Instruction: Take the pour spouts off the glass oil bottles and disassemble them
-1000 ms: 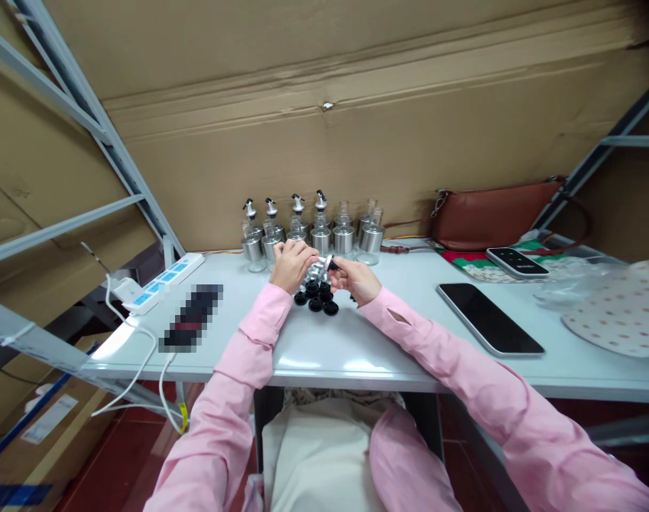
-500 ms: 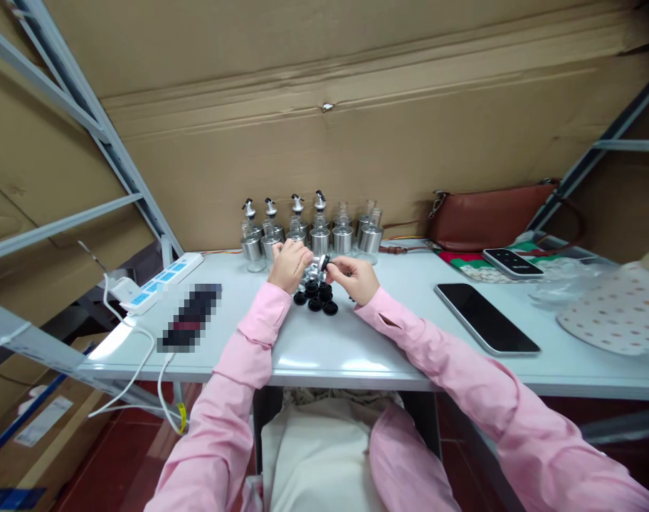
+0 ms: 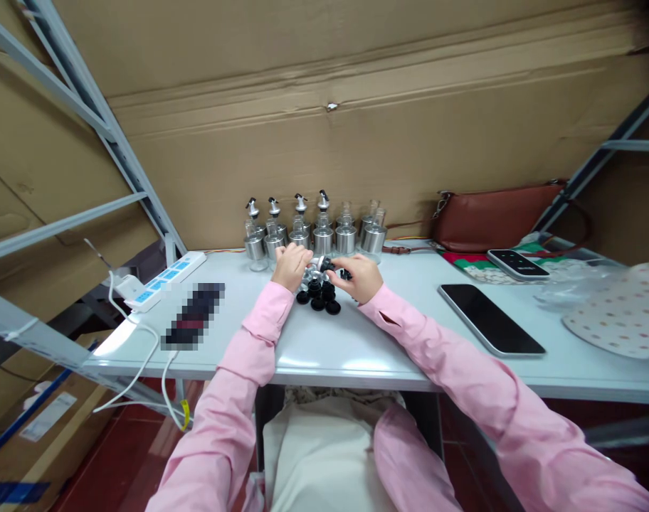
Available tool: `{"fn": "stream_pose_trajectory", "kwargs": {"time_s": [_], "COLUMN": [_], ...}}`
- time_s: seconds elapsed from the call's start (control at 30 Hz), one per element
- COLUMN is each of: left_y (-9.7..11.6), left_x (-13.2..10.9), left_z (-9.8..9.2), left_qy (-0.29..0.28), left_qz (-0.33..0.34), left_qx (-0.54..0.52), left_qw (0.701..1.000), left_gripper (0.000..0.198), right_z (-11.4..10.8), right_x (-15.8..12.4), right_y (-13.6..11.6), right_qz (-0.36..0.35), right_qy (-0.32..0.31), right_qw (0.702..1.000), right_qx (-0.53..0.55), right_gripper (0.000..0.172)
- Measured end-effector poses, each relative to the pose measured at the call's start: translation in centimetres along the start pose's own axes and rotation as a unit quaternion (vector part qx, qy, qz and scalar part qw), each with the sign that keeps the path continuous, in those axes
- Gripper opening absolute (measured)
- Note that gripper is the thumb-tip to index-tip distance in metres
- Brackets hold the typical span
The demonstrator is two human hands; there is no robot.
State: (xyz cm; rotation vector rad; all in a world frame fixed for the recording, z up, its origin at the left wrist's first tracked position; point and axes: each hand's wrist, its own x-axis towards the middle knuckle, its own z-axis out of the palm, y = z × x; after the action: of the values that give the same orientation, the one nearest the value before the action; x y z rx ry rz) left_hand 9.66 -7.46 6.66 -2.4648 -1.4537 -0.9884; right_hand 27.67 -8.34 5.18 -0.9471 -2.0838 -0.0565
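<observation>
Between my hands is a pourer spout (image 3: 319, 262) with a silver collar and a black stopper end. My left hand (image 3: 292, 267) is closed around its silver side, which the fingers partly hide. From the other side, my right hand (image 3: 361, 276) pinches the black end with thumb and fingertips. A small heap of black stoppers (image 3: 317, 304) lies on the table just below, with some clear and silver pieces behind it. Beyond the hands, glass bottles with steel sleeves (image 3: 346, 238) stand in rows. Several in the back row carry pourer tops (image 3: 323, 202).
A power strip (image 3: 167, 281) and a pixelated dark object (image 3: 193, 316) lie on the left. To the right are a phone (image 3: 489, 318), a remote-like device (image 3: 517, 264), a brown bag (image 3: 498, 217) and a dotted item (image 3: 618, 313). Cardboard (image 3: 324, 156) stands behind the bottles.
Both hands stay at nearly the same spot, still on the pourer spout. My right fingers have shifted slightly on its black end. The whole view has moved a little.
</observation>
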Motion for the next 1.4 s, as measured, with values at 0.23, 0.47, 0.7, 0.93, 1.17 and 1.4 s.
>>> {"fn": "stream_pose_trajectory", "kwargs": {"time_s": [0.23,0.47,0.7,0.93,1.17,1.4], "left_y": [-3.8,-4.0,-3.7,-5.0,-4.9,-3.8], "left_x": [-0.2,-0.8,-1.0,-1.0,-1.3,-1.6], "left_z": [-0.3,1.2,2.1,1.1,2.2,2.8], "left_qy": [0.083,-0.051,-0.138,-0.184,-0.207,-0.173], "left_qz": [-0.145,-0.127,-0.13,-0.173,-0.15,-0.141], "left_qx": [-0.022,0.04,0.047,-0.044,-0.039,0.008], "left_qw": [0.986,0.99,0.981,0.967,0.966,0.975], "left_gripper": [0.043,0.033,0.037,0.039,0.035,0.031], "right_z": [-1.0,-1.6,-1.7,-1.4,-0.6,-1.1], "right_x": [-0.3,-0.3,-0.4,-0.5,-0.6,-0.7], "right_y": [1.1,1.4,1.0,1.4,2.2,2.0], "right_qz": [-0.041,-0.035,-0.041,-0.034,-0.023,-0.007], "right_qy": [0.072,0.081,0.054,0.039,0.008,-0.148], "right_qw": [0.997,0.996,0.998,0.999,1.0,0.984], "right_qx": [0.001,-0.015,-0.016,-0.014,-0.016,-0.095], "right_gripper": [0.022,0.022,0.022,0.024,0.021,0.021]}}
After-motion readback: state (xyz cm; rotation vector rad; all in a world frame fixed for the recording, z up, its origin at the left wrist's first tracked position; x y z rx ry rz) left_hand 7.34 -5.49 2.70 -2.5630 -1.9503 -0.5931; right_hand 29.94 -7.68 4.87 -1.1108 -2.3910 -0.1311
